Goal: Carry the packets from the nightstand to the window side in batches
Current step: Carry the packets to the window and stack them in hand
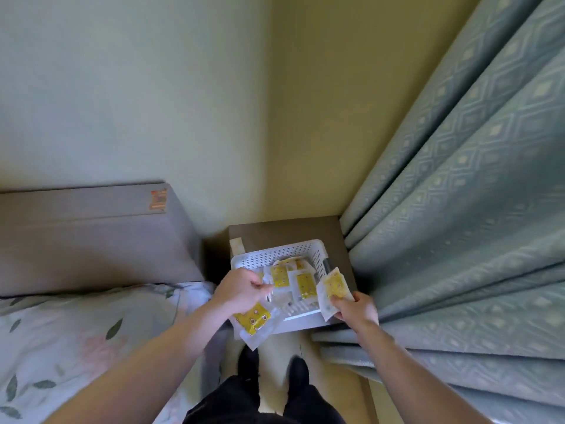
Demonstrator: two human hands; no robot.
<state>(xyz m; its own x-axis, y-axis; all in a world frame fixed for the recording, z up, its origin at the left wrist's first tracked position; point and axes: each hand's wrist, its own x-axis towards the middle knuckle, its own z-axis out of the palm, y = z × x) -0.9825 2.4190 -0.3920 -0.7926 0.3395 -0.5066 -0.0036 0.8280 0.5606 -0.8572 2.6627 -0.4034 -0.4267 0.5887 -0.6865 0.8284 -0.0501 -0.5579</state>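
A white perforated basket (pixel 276 254) stands on the brown nightstand (pixel 284 232) in the room's corner. Several clear packets with yellow labels (pixel 302 284) lie inside it. My left hand (pixel 241 290) hovers over the basket's left front corner, fingers closed on packets; one yellow-labelled packet (pixel 253 321) hangs below the palm. My right hand (pixel 356 310) is at the basket's right front corner and pinches a small stack of packets (pixel 333 289) held upright.
A grey headboard (pixel 91 234) and a bed with floral bedding (pixel 76 335) lie to the left. A blue-green patterned curtain (pixel 458 224) hangs close on the right, touching the nightstand. My legs and dark shoes (pixel 275 374) stand in the narrow gap between them.
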